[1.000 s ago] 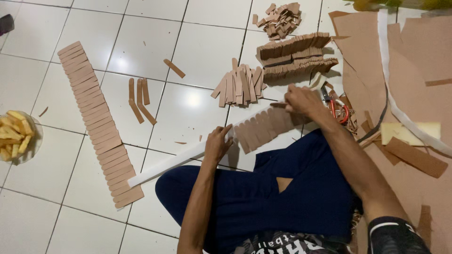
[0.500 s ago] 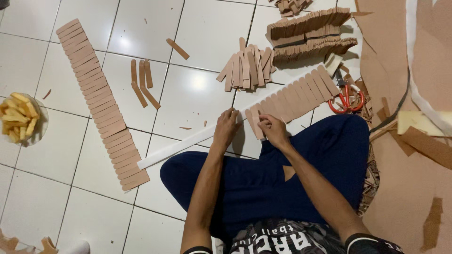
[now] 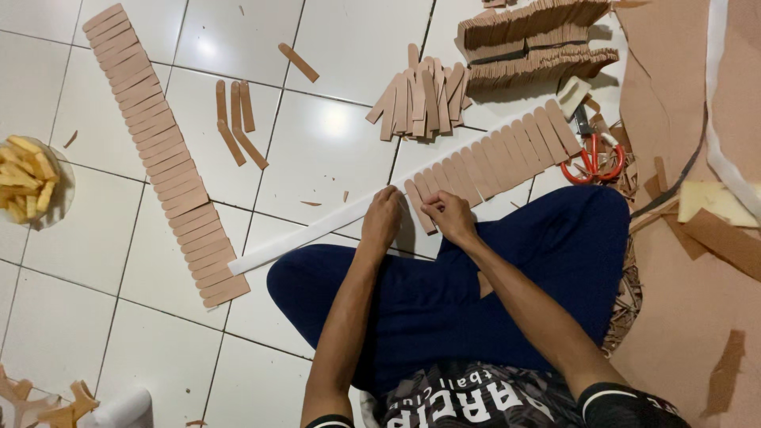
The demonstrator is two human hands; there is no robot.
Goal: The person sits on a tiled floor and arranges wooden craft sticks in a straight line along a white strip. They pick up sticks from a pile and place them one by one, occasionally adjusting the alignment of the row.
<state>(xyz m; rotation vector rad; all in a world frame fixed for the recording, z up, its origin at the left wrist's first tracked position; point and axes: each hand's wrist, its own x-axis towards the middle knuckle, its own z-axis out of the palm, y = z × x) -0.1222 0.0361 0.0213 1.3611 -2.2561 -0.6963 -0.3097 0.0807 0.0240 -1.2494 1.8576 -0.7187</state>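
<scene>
1. Only one view: the camera sits on the person's head and looks straight down at the white tiled floor (image 3: 333, 150).
2. It is near; the person's lap fills the lower frame below this floor.

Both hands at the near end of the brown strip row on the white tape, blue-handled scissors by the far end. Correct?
Not quite: the scissors have red handles, not blue, as the head view shows. The rest holds: the left hand and right hand sit at the near end of the row of brown strips laid on the white tape.
</scene>
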